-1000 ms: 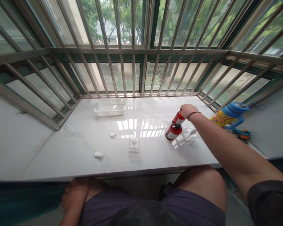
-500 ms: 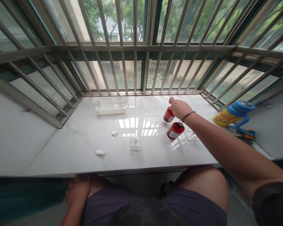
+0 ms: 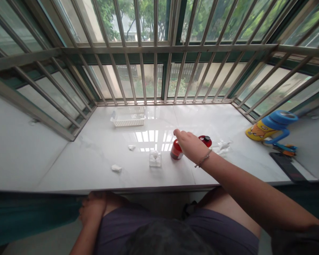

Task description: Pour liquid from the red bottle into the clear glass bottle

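My right hand (image 3: 190, 146) is closed around the top of a red bottle (image 3: 177, 150) with a white label, its cap hidden by my fingers. The bottle is over the near middle of the white counter; I cannot tell whether its base touches. Just behind my hand stands a second red bottle (image 3: 205, 140) with a black cap, partly covered. Left of the held bottle is a small clear square object (image 3: 155, 158) with a rounded top. My left hand (image 3: 92, 209) lies on my left thigh below the counter edge, fingers spread over it, holding nothing.
A white perforated basket (image 3: 129, 118) stands at the back left. Two crumpled white scraps (image 3: 116, 168) lie at left. Clear crumpled plastic (image 3: 222, 147), a blue-and-yellow flask (image 3: 271, 125) and a dark flat phone-like object (image 3: 287, 166) are at right. Metal bars (image 3: 162, 49) close off the back.
My right hand has brought the held red bottle left and nearer to me, from behind the other bottle to its left. My left hand stays on my thigh. The view has shifted slightly.
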Available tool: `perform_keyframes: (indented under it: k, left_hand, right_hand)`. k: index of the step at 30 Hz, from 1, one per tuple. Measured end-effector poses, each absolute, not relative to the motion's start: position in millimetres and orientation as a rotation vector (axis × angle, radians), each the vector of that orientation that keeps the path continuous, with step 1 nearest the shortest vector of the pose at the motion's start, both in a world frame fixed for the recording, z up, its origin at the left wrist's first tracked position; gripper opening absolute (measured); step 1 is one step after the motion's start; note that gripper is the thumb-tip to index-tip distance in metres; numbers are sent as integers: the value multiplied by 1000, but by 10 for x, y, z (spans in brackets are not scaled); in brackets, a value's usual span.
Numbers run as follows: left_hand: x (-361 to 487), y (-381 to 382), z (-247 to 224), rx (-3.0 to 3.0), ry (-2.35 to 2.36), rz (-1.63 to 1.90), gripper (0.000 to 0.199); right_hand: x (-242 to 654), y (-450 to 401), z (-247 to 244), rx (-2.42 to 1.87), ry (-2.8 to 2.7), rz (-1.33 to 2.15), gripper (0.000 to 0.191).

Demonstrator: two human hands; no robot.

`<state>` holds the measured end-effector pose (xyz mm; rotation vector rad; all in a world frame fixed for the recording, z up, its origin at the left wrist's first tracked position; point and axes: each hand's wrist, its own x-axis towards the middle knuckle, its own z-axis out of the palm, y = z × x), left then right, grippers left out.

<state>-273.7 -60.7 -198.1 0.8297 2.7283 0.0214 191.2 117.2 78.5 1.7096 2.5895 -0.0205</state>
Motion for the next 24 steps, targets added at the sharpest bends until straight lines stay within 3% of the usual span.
perform_keyframes:
  k: [7,11,15,19,24]
  left_hand:
    - [-2739,-601,-1972,797,2709,14,102]
    - [-2754,-613,-1991,838,2710,23,100]
    - [-2751,-606,-1988,834,2731,18,95]
    - [-2748,-604,-1980,839,2728,4,93]
    - [-2731,-613,-1954,846,2712,-26,93]
  right_hand:
    - [1996,892,538,1803,2759,-45,18]
    - [2437,813,479,2150,2876,108,21]
    - [3050,687,246,2538,2575,304,21]
    - [3437,380,-193,2721,2342,-28,17]
    - [3491,9,-603,2572,2329,-263,20]
